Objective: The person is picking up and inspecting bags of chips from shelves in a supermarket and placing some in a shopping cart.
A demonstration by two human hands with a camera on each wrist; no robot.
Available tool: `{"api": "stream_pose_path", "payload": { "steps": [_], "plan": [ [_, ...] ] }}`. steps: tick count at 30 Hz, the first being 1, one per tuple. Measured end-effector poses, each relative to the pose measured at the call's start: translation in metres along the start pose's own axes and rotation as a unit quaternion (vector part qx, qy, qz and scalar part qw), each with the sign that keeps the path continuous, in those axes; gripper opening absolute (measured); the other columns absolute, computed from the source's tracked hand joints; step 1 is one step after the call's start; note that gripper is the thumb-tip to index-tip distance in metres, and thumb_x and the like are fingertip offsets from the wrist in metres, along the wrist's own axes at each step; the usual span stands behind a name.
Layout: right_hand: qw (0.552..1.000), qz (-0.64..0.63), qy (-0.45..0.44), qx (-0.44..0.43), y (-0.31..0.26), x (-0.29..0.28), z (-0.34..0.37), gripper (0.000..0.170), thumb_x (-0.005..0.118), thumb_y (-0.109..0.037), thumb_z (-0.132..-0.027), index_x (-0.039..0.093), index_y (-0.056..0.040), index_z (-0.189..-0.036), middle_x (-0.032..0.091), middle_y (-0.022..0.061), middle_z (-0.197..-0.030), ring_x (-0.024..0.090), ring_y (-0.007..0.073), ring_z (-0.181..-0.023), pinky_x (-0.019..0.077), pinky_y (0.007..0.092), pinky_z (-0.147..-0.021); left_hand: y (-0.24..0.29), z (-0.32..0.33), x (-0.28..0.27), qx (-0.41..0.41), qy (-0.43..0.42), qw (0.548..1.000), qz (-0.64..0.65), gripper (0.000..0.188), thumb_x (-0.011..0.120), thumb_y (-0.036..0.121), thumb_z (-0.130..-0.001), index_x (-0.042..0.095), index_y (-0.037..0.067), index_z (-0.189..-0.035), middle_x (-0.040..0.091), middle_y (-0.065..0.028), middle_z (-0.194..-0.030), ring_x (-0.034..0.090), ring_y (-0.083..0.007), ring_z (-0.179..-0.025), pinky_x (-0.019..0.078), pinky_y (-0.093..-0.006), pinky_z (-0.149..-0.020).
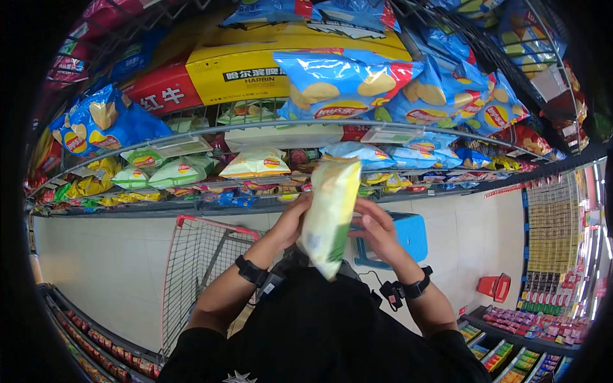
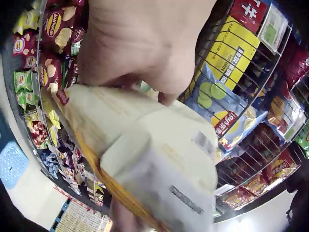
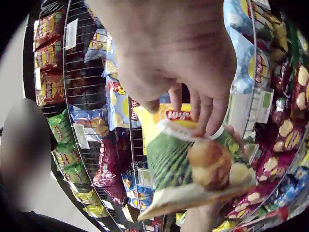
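Note:
A pale yellow-green bag of potato chips [image 1: 332, 214], blurred in the head view, stands tilted before the person's chest. The left hand [image 1: 295, 220] grips its left side, with the fingers partly hidden behind the bag. In the left wrist view the bag's plain back [image 2: 159, 145] with a barcode faces the camera, and the left hand [image 2: 142, 48] is at its upper edge. At the bag's right edge is the right hand [image 1: 378, 225], its fingers loosely bent and spread. The right wrist view has the right hand's fingertips over the printed front [image 3: 193, 159], which shows potatoes and a green field.
Wire shelves ahead hold blue chip bags [image 1: 345, 86], pale green bags [image 1: 182, 171] and a yellow carton [image 1: 236, 60]. A red-edged shopping cart [image 1: 191, 268] stands at the left. To the right are a blue stool [image 1: 408, 236] and a red basket [image 1: 494, 287] on the floor.

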State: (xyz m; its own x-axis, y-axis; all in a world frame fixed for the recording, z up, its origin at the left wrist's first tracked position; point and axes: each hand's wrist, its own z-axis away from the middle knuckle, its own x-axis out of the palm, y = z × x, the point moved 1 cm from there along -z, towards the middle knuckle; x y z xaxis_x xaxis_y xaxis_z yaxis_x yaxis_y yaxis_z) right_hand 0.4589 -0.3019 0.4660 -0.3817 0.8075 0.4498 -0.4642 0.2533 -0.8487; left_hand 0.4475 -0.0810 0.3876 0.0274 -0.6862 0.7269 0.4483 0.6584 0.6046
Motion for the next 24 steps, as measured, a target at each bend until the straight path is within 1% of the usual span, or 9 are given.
{"api": "stream_pose_path", "payload": {
  "steps": [2,4,10,12,14,16,19,23,24],
  "plan": [
    [0.996,0.079,-0.033,0.003,-0.007,-0.005,-0.004,0.064,0.07,-0.017,-0.088,0.038,-0.0083,-0.142,0.051,0.009,-0.135,0.051,0.0219,-0.123,0.0457,0.0359,-0.098,0.005,0.011,0.002,-0.122,-0.043,0.991,-0.026,0.045,0.043,0.029,-0.1,0.045,0.004,-0.137,0.057,-0.0095,-0.129,0.058,-0.0182,-0.114,0.0447,-0.0341,-0.1],
    [0.898,0.389,0.074,-0.191,-0.027,0.007,-0.006,0.075,0.079,-0.015,-0.078,0.04,-0.0087,-0.141,0.049,0.011,-0.137,0.047,0.0249,-0.127,0.042,0.0391,-0.103,0.006,0.014,0.01,-0.161,-0.089,0.981,-0.058,0.048,0.044,0.034,-0.1,0.043,0.006,-0.139,0.057,-0.0097,-0.131,0.059,-0.0173,-0.113,0.0461,-0.0326,-0.098],
    [0.875,0.463,-0.132,-0.046,-0.072,0.025,-0.015,0.086,0.088,-0.016,-0.06,0.049,-0.0101,-0.137,0.056,0.0096,-0.133,0.052,0.0216,-0.124,0.0333,0.0409,-0.11,-0.01,0.016,0.011,-0.165,-0.237,0.91,-0.297,0.052,0.053,0.031,-0.098,0.041,0.006,-0.142,0.058,-0.0068,-0.128,0.057,-0.0125,-0.111,0.0462,-0.0308,-0.096],
    [0.76,0.615,-0.209,0.026,-0.078,0.029,-0.019,0.077,0.086,-0.018,-0.062,0.055,-0.0122,-0.132,0.061,0.0115,-0.127,0.058,0.0251,-0.117,0.0326,0.039,-0.111,-0.001,0.021,0.016,-0.138,-0.256,0.903,-0.316,0.051,0.052,0.031,-0.098,0.041,0.006,-0.142,0.058,-0.0072,-0.128,0.056,-0.013,-0.112,0.0454,-0.0309,-0.097],
    [0.748,0.624,-0.222,-0.039,-0.082,0.034,-0.022,0.073,0.087,-0.03,-0.064,0.056,-0.0126,-0.128,0.065,0.0087,-0.118,0.061,0.0304,-0.108,0.0421,0.0377,-0.104,0.006,0.023,0.023,-0.109,-0.273,0.895,-0.336,0.05,0.052,0.031,-0.099,0.042,0.006,-0.141,0.058,-0.0075,-0.128,0.055,-0.0136,-0.113,0.0447,-0.031,-0.097],
    [0.81,0.543,-0.221,0.017,-0.087,0.046,-0.023,0.067,0.087,-0.029,-0.064,0.06,-0.0103,-0.122,0.067,0.0118,-0.111,0.065,0.0304,-0.1,0.0495,0.0368,-0.091,0.008,0.023,0.023,-0.019,-0.249,0.889,-0.384,0.045,0.052,0.029,-0.099,0.047,0.005,-0.136,0.059,-0.0094,-0.125,0.055,-0.0147,-0.113,0.0427,-0.0316,-0.099],
    [0.802,0.553,-0.224,0.009,-0.088,0.049,-0.029,0.059,0.087,-0.027,-0.063,0.064,-0.0089,-0.115,0.069,0.0138,-0.102,0.066,0.0323,-0.092,0.0519,0.0375,-0.08,0.018,0.006,-0.001,-0.024,-0.213,0.912,-0.351,0.037,0.053,0.025,-0.098,0.054,0.004,-0.128,0.062,-0.0108,-0.119,0.056,-0.0158,-0.11,0.0443,-0.0314,-0.096],
    [0.8,0.579,-0.148,-0.056,-0.088,0.049,-0.041,0.05,0.085,-0.024,-0.065,0.066,-0.0047,-0.106,0.069,0.0149,-0.088,0.066,0.0349,-0.081,0.0521,0.0367,-0.073,0.076,0.016,-0.038,0.134,-0.034,0.876,-0.462,0.029,0.058,-0.002,-0.088,0.06,0.004,-0.116,0.062,-0.0055,-0.111,0.062,-0.0135,-0.093,0.0491,-0.0275,-0.085],
    [0.776,0.627,-0.046,-0.049,-0.091,0.047,-0.043,0.051,0.087,-0.017,-0.065,0.065,0.0003,-0.108,0.068,0.0152,-0.09,0.065,0.022,-0.081,0.0506,0.0312,-0.075,0.098,0.024,-0.046,0.196,0.025,0.84,-0.505,0.03,0.062,-0.001,-0.085,0.06,0.003,-0.115,0.062,-0.0069,-0.112,0.062,-0.0163,-0.095,0.0493,-0.0294,-0.086]
  ]
}}
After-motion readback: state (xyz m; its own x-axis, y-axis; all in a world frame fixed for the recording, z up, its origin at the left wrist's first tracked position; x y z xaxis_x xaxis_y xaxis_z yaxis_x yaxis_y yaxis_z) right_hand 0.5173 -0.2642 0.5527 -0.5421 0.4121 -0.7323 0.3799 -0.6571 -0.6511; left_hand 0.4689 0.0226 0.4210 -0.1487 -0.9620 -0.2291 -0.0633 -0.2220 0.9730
